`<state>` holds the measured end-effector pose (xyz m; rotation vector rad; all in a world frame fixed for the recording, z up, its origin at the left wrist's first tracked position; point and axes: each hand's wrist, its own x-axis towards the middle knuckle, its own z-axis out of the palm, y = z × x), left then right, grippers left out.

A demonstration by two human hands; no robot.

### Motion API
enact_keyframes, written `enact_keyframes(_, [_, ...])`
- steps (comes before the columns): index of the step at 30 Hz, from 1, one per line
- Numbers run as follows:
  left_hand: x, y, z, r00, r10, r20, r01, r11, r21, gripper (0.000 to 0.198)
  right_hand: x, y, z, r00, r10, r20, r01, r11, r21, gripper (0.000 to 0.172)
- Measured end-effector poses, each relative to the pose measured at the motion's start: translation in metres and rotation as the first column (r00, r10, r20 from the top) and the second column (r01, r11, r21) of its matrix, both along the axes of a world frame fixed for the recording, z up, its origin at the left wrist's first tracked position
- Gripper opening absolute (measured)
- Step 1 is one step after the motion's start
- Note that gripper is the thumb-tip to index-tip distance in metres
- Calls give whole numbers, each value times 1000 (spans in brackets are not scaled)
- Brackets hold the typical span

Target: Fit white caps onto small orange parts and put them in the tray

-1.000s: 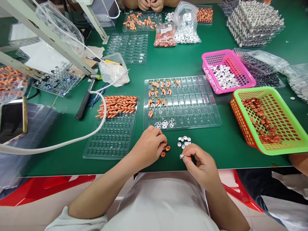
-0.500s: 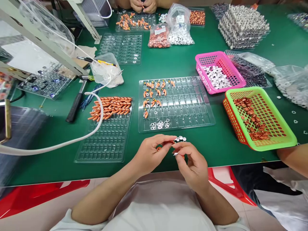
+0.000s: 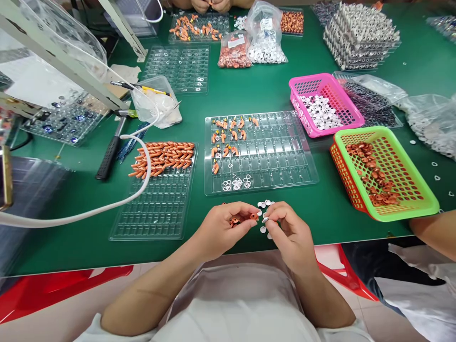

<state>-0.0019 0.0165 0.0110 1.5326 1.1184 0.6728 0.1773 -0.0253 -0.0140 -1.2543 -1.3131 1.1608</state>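
Note:
My left hand (image 3: 223, 228) and my right hand (image 3: 285, 232) meet fingertip to fingertip just above the near edge of the green table (image 3: 267, 90). The left pinches a small orange ring (image 3: 253, 216), with more orange rings (image 3: 235, 220) under its fingers. The right pinches a small white disc (image 3: 265, 219). A few loose white discs (image 3: 264, 204) lie on the mat right behind the fingers. Beyond them lies a clear compartment tray (image 3: 270, 161) holding several orange assembled parts (image 3: 228, 137) at its far left and small clear rings (image 3: 235, 183) at its near left.
A second clear tray (image 3: 156, 209) with rows of orange tubes (image 3: 164, 156) lies left. A pink basket of white discs (image 3: 324, 102) and a green basket of orange rings (image 3: 388, 175) stand right. A hammer (image 3: 109, 154), white cable (image 3: 89, 213), bags and stacked trays sit farther off. Another person's hands (image 3: 210, 4) work opposite; an arm (image 3: 432, 232) at right.
My hands came together from apart: the left lifted off the orange rings on the mat with one in its pinch, and the right brought its white disc up to it.

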Motion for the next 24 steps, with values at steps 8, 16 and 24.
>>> enact_keyframes(8, [4,-9,-3,1000,23,-19,-21,993,115,14,-2,8,7,993,80,87,-78,997,-25,13])
enact_keyframes(16, [1,-10,-9,990,-12,-142,58,944,325,16,2,11,8,976,140,169,-124,987,-100,14])
enact_keyframes(24, [1,-11,-13,989,3,-149,46,947,318,14,3,13,9,973,163,162,-138,979,-150,15])
